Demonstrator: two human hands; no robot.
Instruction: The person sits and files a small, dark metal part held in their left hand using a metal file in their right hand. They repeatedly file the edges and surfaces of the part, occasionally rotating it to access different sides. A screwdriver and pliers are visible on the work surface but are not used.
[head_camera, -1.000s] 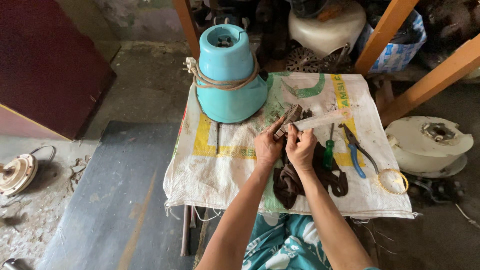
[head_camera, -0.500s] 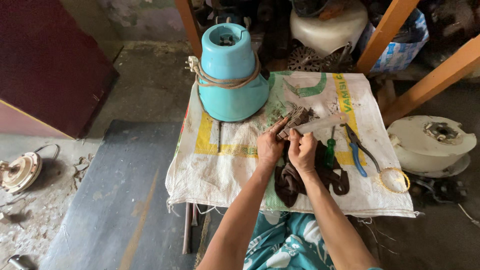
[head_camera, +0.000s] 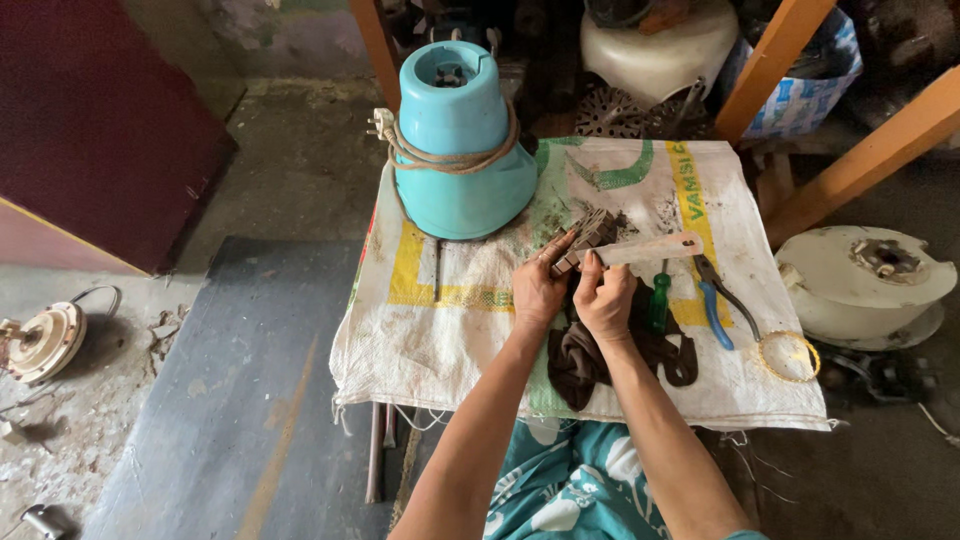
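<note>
I sit at the bench (head_camera: 440, 340), which has a white sack spread over it. My left hand (head_camera: 538, 290) holds a small brown metal block (head_camera: 590, 232) with ridges on it. My fingers are closed round its near end, so this grip is shut on the block. My right hand (head_camera: 605, 300) is closed round the handle of a flat brush (head_camera: 650, 248) with a pale wooden handle. The brush head meets the block, up above the middle of the bench.

I think I am at the cleaning step, rubbing dirt off the block with the brush. There is dark dust on the sack near the far edge, just past the block.

For the next move I judge that I need to keep the block tight in my left grip and turn it a bit, so the brush can get at the other ridges.

A dark rag (head_camera: 585, 355) lies under my hands, near the front edge. A green screwdriver (head_camera: 657, 300) and blue pliers (head_camera: 715, 305) lie just to the right of my hands. A blue mixer base (head_camera: 460, 150) with a cord wound round it stands at the far left corner.
</note>
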